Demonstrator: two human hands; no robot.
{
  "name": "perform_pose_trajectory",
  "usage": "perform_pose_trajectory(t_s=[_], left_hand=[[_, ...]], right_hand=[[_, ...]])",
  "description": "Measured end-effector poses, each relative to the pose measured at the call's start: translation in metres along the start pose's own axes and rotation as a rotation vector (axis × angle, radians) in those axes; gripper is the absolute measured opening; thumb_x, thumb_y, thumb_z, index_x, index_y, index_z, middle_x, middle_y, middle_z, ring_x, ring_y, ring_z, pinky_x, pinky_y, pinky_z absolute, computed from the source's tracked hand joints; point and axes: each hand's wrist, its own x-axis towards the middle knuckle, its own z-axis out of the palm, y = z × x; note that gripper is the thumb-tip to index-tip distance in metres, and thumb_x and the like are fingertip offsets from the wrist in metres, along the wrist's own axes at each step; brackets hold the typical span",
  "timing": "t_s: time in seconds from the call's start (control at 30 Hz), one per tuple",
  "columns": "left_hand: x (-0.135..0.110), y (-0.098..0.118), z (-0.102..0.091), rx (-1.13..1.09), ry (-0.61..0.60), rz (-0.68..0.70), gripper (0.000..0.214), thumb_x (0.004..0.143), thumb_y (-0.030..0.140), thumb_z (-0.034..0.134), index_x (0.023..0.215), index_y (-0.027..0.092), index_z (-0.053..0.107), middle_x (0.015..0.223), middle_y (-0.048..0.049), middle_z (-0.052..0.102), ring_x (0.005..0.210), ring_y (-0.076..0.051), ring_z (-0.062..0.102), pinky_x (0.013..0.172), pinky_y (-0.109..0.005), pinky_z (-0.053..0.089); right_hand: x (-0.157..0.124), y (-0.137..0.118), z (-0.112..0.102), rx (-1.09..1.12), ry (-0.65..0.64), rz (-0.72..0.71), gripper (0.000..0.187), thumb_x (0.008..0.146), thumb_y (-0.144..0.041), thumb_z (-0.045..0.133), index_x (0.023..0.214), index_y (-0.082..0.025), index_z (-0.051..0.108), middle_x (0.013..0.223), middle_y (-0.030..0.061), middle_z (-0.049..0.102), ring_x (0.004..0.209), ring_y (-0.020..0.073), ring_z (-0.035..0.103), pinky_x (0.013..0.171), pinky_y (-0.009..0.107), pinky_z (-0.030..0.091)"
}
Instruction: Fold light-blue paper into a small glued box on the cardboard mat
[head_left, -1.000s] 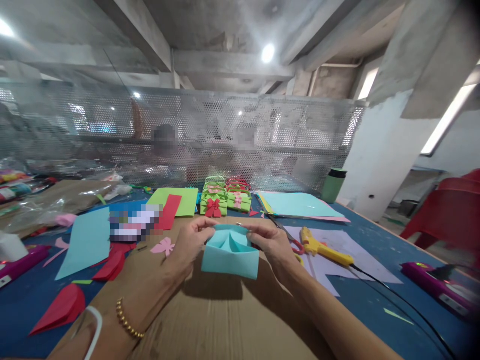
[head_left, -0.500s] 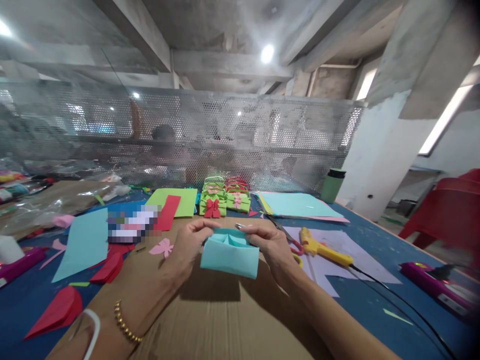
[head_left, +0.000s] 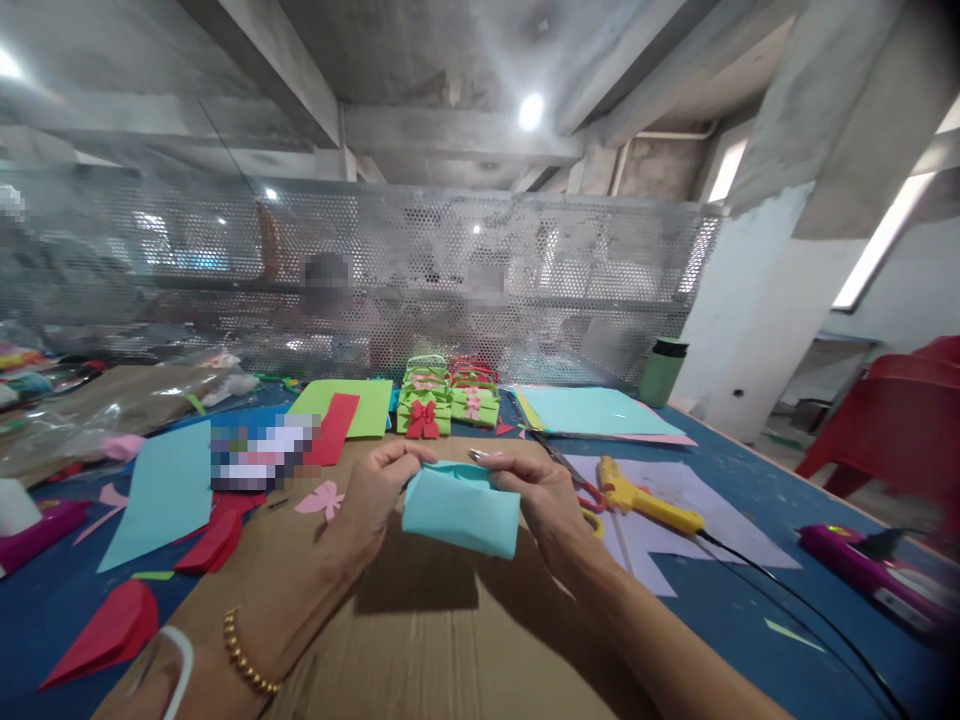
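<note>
I hold a folded light-blue paper piece [head_left: 461, 510] just above a brown cardboard sheet [head_left: 420, 640]. My left hand [head_left: 375, 495] pinches its upper left corner with closed fingers. My right hand [head_left: 544, 495] pinches its upper right edge. The paper is nearly flat, its top only slightly open. A bead bracelet and a white band sit on my left wrist.
Green paper baskets with bows [head_left: 442, 400] stand at the back. A yellow glue gun [head_left: 649, 497] with a black cord and scissors [head_left: 574, 475] lie to the right. Light-blue [head_left: 161, 490], red [head_left: 101, 630] and green sheets are scattered left. A purple device [head_left: 870, 575] sits far right. People sit behind a mesh screen.
The blue paper's open pocket has been pressed closed and flatter between both hands. The hands have stayed in nearly the same place.
</note>
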Motion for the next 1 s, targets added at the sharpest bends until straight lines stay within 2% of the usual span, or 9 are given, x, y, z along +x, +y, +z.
perform_pose_trajectory(t_s=[0.1,0.2,0.3,0.37,0.43,0.63,0.77,0.93,1.0], left_hand=[[-0.001,0.003,0.001,0.029,0.002,0.012,0.024,0.059,0.035,0.066,0.067,0.013,0.072,0.057,0.0005,0.058,0.053,-0.011,0.045,0.049,-0.022,0.033],[0.001,0.001,0.003,0.023,0.018,0.013,0.034,0.056,0.045,0.077,0.066,0.012,0.07,0.062,-0.0011,0.061,0.056,-0.011,0.049,0.051,-0.022,0.037],[0.003,-0.003,0.003,-0.05,-0.02,0.011,0.051,0.051,0.047,0.085,0.086,0.012,0.072,0.059,0.0023,0.059,0.05,-0.01,0.049,0.049,-0.021,0.037],[0.004,-0.004,0.002,-0.089,-0.07,0.018,0.067,0.052,0.048,0.087,0.106,0.013,0.07,0.058,0.0047,0.058,0.047,-0.008,0.047,0.048,-0.02,0.037],[0.004,-0.003,-0.001,-0.079,-0.105,0.027,0.073,0.054,0.048,0.087,0.114,0.013,0.068,0.061,0.0038,0.061,0.049,-0.008,0.049,0.049,-0.02,0.039],[0.004,0.007,-0.009,0.079,-0.161,0.068,0.055,0.061,0.045,0.083,0.103,0.011,0.073,0.07,-0.0024,0.069,0.056,-0.011,0.055,0.051,-0.021,0.041],[0.005,0.007,-0.01,0.183,-0.141,0.133,0.036,0.066,0.043,0.078,0.085,0.013,0.075,0.071,-0.0038,0.069,0.058,-0.012,0.055,0.053,-0.022,0.041],[0.002,0.005,-0.008,0.253,-0.079,0.215,0.031,0.071,0.042,0.074,0.086,0.015,0.074,0.071,-0.0031,0.068,0.061,-0.013,0.054,0.053,-0.022,0.04],[0.001,0.004,-0.007,0.263,-0.071,0.233,0.03,0.072,0.042,0.073,0.086,0.015,0.074,0.072,-0.0035,0.068,0.062,-0.014,0.054,0.053,-0.022,0.04]], right_hand=[[-0.001,0.001,-0.001,0.002,-0.005,-0.013,0.02,0.067,-0.027,0.071,0.082,-0.019,0.081,0.085,0.0074,0.076,0.075,0.0202,0.063,0.067,0.03,0.045],[-0.001,0.001,-0.001,-0.024,-0.009,-0.05,0.02,0.069,-0.027,0.069,0.083,-0.02,0.081,0.085,0.007,0.076,0.075,0.0194,0.062,0.067,0.03,0.045],[-0.001,0.001,0.0,-0.061,-0.001,-0.087,0.022,0.07,-0.027,0.067,0.085,-0.02,0.081,0.079,0.0048,0.075,0.066,0.0157,0.057,0.062,0.028,0.044],[0.0,0.001,0.0,-0.086,0.001,-0.11,0.023,0.071,-0.027,0.065,0.086,-0.02,0.081,0.071,0.003,0.072,0.06,0.0137,0.053,0.058,0.027,0.042],[0.0,0.0,0.0,-0.106,0.001,-0.14,0.024,0.073,-0.028,0.064,0.087,-0.02,0.081,0.066,0.0017,0.069,0.058,0.0132,0.052,0.056,0.027,0.041],[-0.002,-0.002,0.001,-0.138,-0.022,-0.223,0.023,0.078,-0.028,0.061,0.088,-0.021,0.08,0.072,0.0015,0.071,0.064,0.0142,0.057,0.062,0.028,0.044],[-0.001,0.0,0.001,-0.066,-0.013,-0.185,0.033,0.078,-0.036,0.067,0.106,-0.02,0.075,0.079,0.0024,0.071,0.066,0.0145,0.057,0.062,0.028,0.046],[0.001,-0.004,-0.001,-0.066,-0.036,-0.105,0.027,0.075,-0.042,0.07,0.081,-0.016,0.075,0.063,0.0007,0.063,0.06,0.0138,0.053,0.059,0.027,0.044],[-0.001,-0.007,-0.001,-0.068,-0.059,-0.068,0.027,0.075,-0.042,0.069,0.076,-0.016,0.073,0.062,-0.0003,0.06,0.06,0.0136,0.052,0.06,0.027,0.043]])
